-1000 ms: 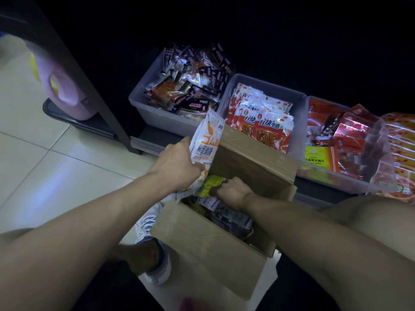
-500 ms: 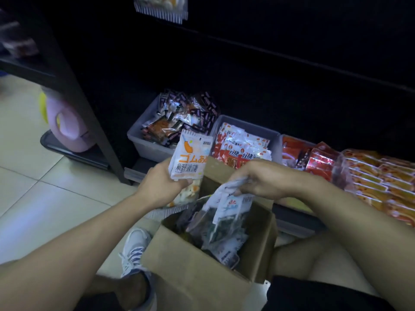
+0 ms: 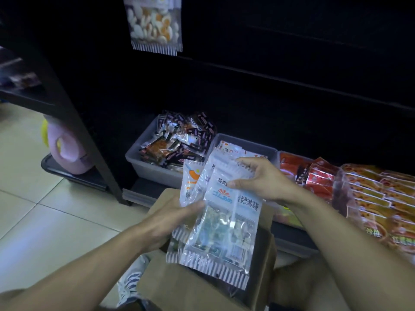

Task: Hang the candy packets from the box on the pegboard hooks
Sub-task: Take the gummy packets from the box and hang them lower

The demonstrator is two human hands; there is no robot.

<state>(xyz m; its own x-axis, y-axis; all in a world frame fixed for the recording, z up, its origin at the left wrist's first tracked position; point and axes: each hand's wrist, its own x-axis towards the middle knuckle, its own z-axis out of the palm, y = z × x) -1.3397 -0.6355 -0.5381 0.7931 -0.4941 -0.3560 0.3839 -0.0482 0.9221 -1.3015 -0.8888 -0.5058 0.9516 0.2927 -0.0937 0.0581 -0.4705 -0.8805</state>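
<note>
Gripping glossy, crinkled flat candy packets (image 3: 221, 212) above the cardboard box (image 3: 179, 288): both hands, left (image 3: 167, 223), right (image 3: 261, 180).

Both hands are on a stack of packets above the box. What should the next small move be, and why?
Probably lift the candy packets toward the hanging packets above. The left hand and right hand already hold the stack clear of the cardboard box; the hooks themselves are too dark to see.

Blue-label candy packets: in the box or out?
Out. The blue-label candy packets are held above the open cardboard box, right hand gripping the top, left hand at the side.
</note>
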